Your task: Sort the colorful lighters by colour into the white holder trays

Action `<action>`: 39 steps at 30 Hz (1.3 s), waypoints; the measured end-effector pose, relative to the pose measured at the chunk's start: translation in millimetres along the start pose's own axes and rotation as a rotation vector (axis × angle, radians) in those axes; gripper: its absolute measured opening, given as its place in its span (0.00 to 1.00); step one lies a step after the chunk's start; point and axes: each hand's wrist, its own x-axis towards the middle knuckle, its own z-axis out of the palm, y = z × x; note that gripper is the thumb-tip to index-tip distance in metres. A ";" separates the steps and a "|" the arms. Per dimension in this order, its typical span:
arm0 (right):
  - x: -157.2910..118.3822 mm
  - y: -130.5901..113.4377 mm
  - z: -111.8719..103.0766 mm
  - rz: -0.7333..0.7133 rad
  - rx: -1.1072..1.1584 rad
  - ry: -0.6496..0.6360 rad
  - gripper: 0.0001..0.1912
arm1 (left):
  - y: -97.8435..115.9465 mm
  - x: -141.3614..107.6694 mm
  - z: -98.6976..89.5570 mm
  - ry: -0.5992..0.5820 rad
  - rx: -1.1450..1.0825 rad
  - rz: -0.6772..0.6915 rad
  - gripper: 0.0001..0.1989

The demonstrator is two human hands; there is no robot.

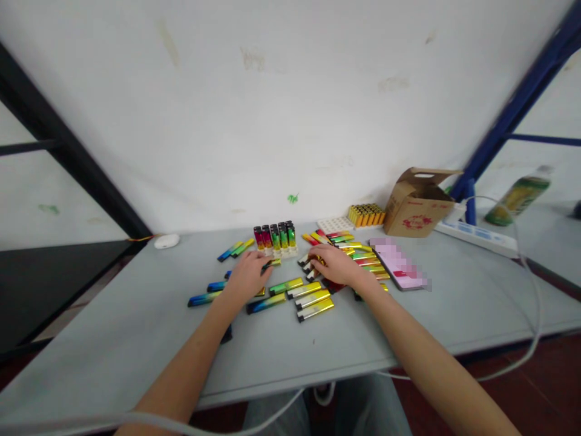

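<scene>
- The left hand [246, 275] lies palm-down on the pale grey tabletop [136, 315], near the middle, its fingers curled around a slim green-and-yellow metallic lighter [272, 264] whose tip pokes out just in front of the white plastic tray [282, 251].
- That tray stands toward the table's far edge and holds a row of upright dark-capped lighters in red, green and yellow [275, 235].
- The right hand [333, 265] rests just to the right of the tray on a loose heap of glossy yellow, green and red lighters [363, 257]; its fingers are bent down among them, but whether they grip one cannot be told.
- Between and below the two hands lie several yellow-gold lighters side by side [314, 301], and beside the left hand lie blue-to-green ones [204, 298].
- Two more blue-green lighters [235, 249] lie left of the tray.
- A pink phone [402, 266], blurred, lies flat just right of the heap.
- Toward the far right corner sit an open brown cardboard box [415, 212], a second white tray with orange lighters [367, 215] and a white power strip [476, 236].
- A small white oval object [166, 241] sits at the far left edge.
- A green bottle [521, 195] stands beyond the right side, on another surface.
</scene>
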 end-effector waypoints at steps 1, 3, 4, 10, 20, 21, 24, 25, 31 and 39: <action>-0.2 0.2 -0.2 0.001 0.003 0.000 0.09 | -0.5 0.1 -0.8 -0.011 0.002 -0.002 0.17; -0.4 0.5 -0.5 0.006 0.007 0.001 0.08 | -1.8 0.1 -1.7 -0.033 -0.004 0.002 0.16; -0.4 0.6 -0.5 0.008 0.009 0.001 0.08 | -2.5 -0.1 -2.0 -0.040 -0.012 0.008 0.16; 0.6 1.0 -0.8 0.000 0.036 0.014 0.08 | -7.1 -5.4 -3.0 -0.038 -0.070 0.018 0.15; 0.1 16.9 4.9 0.101 0.042 0.190 0.14 | -7.4 -7.3 -8.1 -0.068 -0.090 0.070 0.13; 0.1 15.8 5.1 0.096 0.044 0.187 0.13 | -6.9 -7.5 -9.0 -0.072 -0.086 0.070 0.13; 0.5 7.3 6.1 0.065 0.046 0.165 0.12 | -5.7 -7.5 -12.3 -0.082 -0.094 0.070 0.14; 0.7 3.2 6.5 0.057 0.046 0.157 0.12 | -5.6 -7.3 -13.7 -0.088 -0.107 0.076 0.14; 1.7 -23.5 9.8 -0.036 0.069 0.089 0.11 | -8.4 -4.5 -25.0 -0.038 -0.215 0.022 0.16; 7.6 -52.5 22.1 -0.201 0.101 -0.029 0.13 | -6.3 -4.0 -25.8 0.023 -0.201 -0.074 0.18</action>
